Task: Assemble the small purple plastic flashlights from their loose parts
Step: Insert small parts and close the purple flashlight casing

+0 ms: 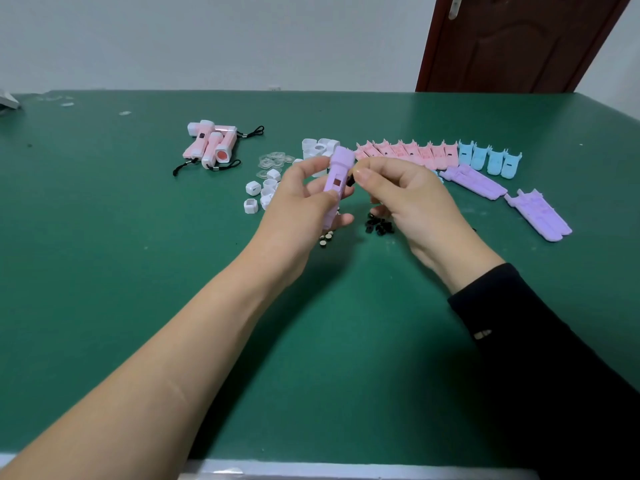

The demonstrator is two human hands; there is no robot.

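1. The left hand (pixel 304 199) grips the purple flashlight body (pixel 337 168) above the middle of the table (pixel 138 271), with its square opening (pixel 336 182) facing up. That grip should be held steady.
2. The right hand (pixel 405 199) pinches a small black button (pixel 350 180) just right of the body. It likely needs lining up square with the opening, then pressing straight in.
3. Spare black buttons (pixel 379 226) lie on the table just nearer than the hands.

Purple flashlight body (pixel 337 174), tilted upright, wide end up; purple shells (pixel 472 180) apparently stacked rightward.
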